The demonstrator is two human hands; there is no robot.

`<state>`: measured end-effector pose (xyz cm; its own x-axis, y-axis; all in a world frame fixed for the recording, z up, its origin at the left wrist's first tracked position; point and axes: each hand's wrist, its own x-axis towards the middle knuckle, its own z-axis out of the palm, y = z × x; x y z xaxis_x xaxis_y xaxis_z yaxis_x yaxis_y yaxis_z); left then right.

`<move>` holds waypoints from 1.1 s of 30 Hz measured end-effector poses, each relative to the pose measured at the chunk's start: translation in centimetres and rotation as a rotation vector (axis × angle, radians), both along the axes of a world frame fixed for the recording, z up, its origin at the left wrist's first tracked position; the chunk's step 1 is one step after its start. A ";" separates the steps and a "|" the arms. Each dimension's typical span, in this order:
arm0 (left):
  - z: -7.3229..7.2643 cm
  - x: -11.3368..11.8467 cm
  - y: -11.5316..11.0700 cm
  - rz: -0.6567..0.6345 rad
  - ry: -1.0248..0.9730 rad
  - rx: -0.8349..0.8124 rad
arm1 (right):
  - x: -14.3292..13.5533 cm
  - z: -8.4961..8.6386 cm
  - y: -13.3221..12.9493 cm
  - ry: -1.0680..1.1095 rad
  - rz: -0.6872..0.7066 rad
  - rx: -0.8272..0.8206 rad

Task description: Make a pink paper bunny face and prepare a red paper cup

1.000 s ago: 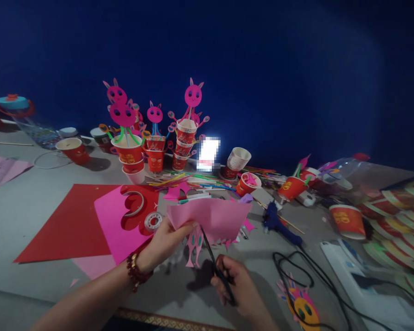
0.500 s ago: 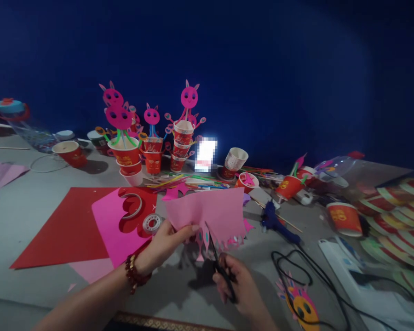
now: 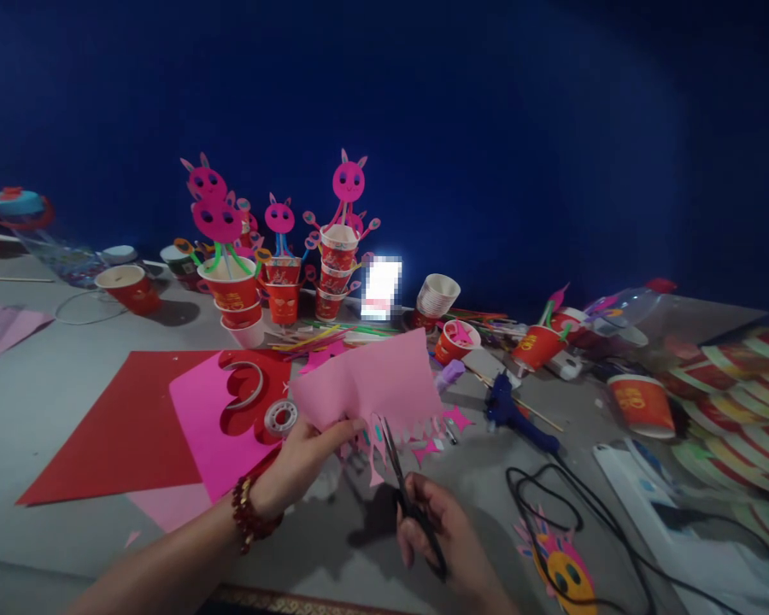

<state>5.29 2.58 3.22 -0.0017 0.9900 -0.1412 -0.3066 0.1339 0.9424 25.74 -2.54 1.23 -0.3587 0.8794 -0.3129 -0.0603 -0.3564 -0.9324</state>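
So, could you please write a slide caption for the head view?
Left hand holds pale pink paper, right hand holds scissors at its cut edge, decorated cups behind.

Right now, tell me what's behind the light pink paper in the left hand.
Past the top of the light pink paper show a magenta paper scrap and thin coloured sticks; past its right edge, a purple cylinder. The paper covers whatever else lies directly behind it.

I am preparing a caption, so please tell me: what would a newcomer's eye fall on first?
Probably the glowing, pixelated rectangle at the back centre, against the dark blue backdrop. Next, the pink paper faces above red cups to its left. In front, the left hand holds a light-pink sheet, the right hand black scissors at the sheet's lower edge.
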 end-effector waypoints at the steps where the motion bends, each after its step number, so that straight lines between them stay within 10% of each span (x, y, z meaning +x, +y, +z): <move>1: -0.2 0.0 0.0 0.032 -0.009 -0.002 | 0.1 0.0 0.0 -0.008 -0.007 0.020; 20: -0.1 0.5 0.1 0.311 -0.090 0.026 | 0.3 -1.3 -0.6 -0.033 0.083 0.043; 33: 1.3 1.0 -1.4 0.228 0.349 0.069 | -1.7 -1.0 -0.3 0.099 -0.009 0.079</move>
